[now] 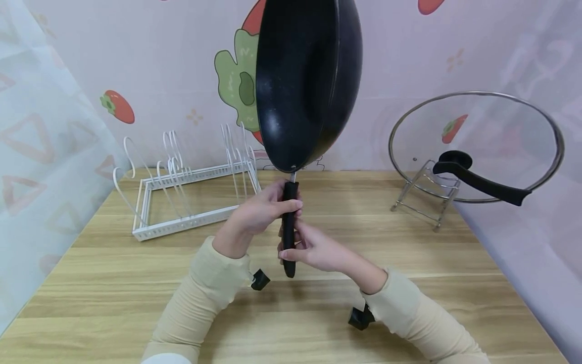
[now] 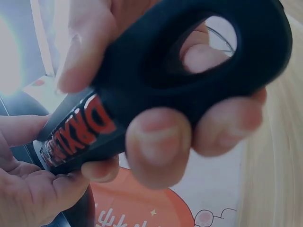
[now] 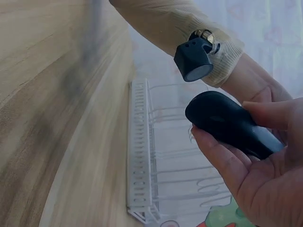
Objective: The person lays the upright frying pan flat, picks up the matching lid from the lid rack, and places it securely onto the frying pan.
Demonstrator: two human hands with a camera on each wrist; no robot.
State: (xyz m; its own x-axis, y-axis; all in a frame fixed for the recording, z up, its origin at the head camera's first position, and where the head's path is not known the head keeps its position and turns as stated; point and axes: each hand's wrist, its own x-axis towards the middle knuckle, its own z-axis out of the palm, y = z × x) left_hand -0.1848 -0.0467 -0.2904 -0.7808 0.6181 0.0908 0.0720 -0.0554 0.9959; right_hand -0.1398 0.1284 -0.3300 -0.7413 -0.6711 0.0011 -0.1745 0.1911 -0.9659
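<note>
A black frying pan (image 1: pixel 291 86) is held up on edge in the head view, its handle (image 1: pixel 289 253) pointing down. Near the top of that handle, my left hand (image 1: pixel 261 210) grips it with the thumb across. Lower down, my right hand (image 1: pixel 320 247) holds the same handle between thumb and fingers. The left wrist view shows the handle's looped end (image 2: pixel 265 52) with red lettering along the grip. In the right wrist view, the rounded handle end (image 3: pixel 213 111) lies between the thumb and fingers of the right hand (image 3: pixel 270 189).
A white wire rack (image 1: pixel 182 220) stands at the back left of the wooden table (image 1: pixel 113 298). To the right, a glass lid (image 1: pixel 509 136) with a black knob and arm leans in a small metal stand (image 1: pixel 420 215). A printed cloth (image 1: pixel 173 65) hangs behind.
</note>
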